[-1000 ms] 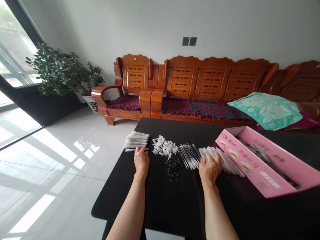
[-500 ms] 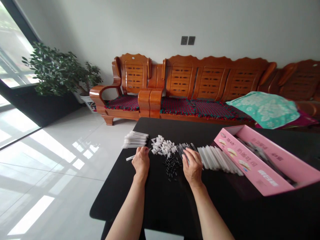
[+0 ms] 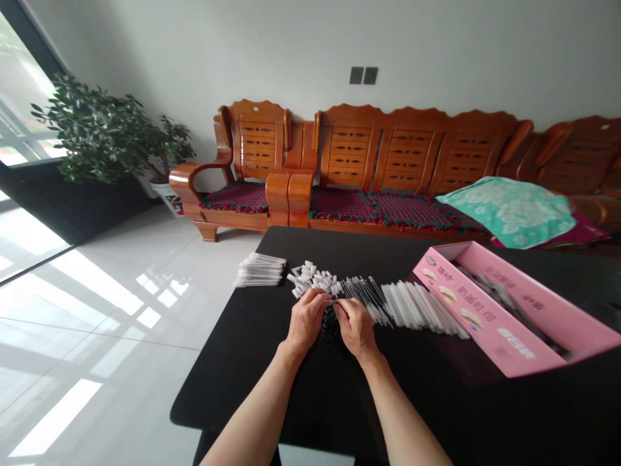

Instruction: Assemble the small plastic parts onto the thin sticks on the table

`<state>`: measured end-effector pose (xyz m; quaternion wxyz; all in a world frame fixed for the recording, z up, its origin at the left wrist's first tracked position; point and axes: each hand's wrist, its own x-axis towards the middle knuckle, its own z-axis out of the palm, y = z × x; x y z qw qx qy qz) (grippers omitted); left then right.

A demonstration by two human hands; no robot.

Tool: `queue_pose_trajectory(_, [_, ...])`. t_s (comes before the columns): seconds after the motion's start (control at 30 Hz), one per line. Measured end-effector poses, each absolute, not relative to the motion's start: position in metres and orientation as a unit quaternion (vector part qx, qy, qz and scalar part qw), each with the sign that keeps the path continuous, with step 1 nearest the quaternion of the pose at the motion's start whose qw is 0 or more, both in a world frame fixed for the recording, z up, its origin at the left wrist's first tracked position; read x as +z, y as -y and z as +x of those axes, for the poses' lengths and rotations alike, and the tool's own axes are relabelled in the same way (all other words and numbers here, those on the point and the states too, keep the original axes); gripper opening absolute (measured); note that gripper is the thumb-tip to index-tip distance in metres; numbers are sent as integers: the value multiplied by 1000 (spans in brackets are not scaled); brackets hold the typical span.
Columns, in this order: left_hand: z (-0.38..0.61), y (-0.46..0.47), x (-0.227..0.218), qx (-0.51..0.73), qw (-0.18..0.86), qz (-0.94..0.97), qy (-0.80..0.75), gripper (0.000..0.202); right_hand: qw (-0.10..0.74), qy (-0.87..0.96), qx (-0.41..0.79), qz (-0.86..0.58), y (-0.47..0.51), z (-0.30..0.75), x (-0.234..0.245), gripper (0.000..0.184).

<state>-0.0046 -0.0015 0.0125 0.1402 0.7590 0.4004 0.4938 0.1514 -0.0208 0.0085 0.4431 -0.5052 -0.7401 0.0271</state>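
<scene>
In the head view, taking the spot where the fingertips meet as the middle of our clock, the pale piece [image 3: 331, 301] lies right at that middle, pinched between our left hand [image 3: 306, 317] and right hand [image 3: 356, 323]. It looks to lie crosswise, nine to three, but so little of it shows that we cannot be sure, nor tell what it is. The two hands are equally near to it, the left coming in from about eight o'clock and the right from about four, with fingertips touching or almost so.

As for the grip, both hands are closed to a fine pinch, thumb against finger, with hardly any gap. Each seems to have hold of the piece; whether either palm hides something more, we cannot tell.

Around this middle, black caps [image 3: 330, 329] sit just below at six o'clock, partly covered by our hands. White caps [image 3: 313, 278] lie heaped near eleven. Further off at ten, white sticks [image 3: 261, 268] are stacked, their length running roughly nine to three. At three o'clock thin rods [image 3: 369, 294] lie side by side, pointing from eleven to five; the right hand is nearer to them and overlaps their near edge in our sight. Beyond them, also at three, come white tubes [image 3: 422, 304] on a similar slant, then a pink box [image 3: 478, 323], all on the black table [image 3: 252, 362].
</scene>
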Motion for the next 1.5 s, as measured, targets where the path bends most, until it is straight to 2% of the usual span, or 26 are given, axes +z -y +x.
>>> queue_pose_trajectory(0.1, [-4, 2, 13, 537, 183, 698, -437, 19, 461, 718, 50, -518, 21, 153, 7, 31])
queue_pose_trajectory(0.17, [-5, 0, 11, 561, 251, 624, -482, 16, 480, 700, 56, -525, 21, 154, 6, 31])
queue_pose_trajectory(0.23, [-7, -4, 9, 563, 375, 547, -493, 28, 492, 694, 59, -522, 20, 154, 5, 29])
queue_pose_trajectory(0.33, [-9, -12, 7, 575, 551, 423, -432, 43, 487, 710, 61, -505, 20, 152, 4, 27])
queue_pose_trajectory(0.43, [-12, -17, 6, 603, 606, 343, -389, 49, 462, 737, 49, -491, 20, 149, 4, 24])
queue_pose_trajectory(0.87, [-13, -18, 6, 629, 593, 346, -366, 44, 417, 769, -9, -484, 18, 145, 5, 26])
queue_pose_trajectory(1.2, [-13, -17, 6, 640, 555, 353, -397, 42, 453, 763, 13, -461, 15, 141, 0, 22])
queue_pose_trajectory(1.5, [-12, -14, 10, 632, 561, 359, -397, 42, 487, 736, 43, -468, 16, 140, -2, 12])
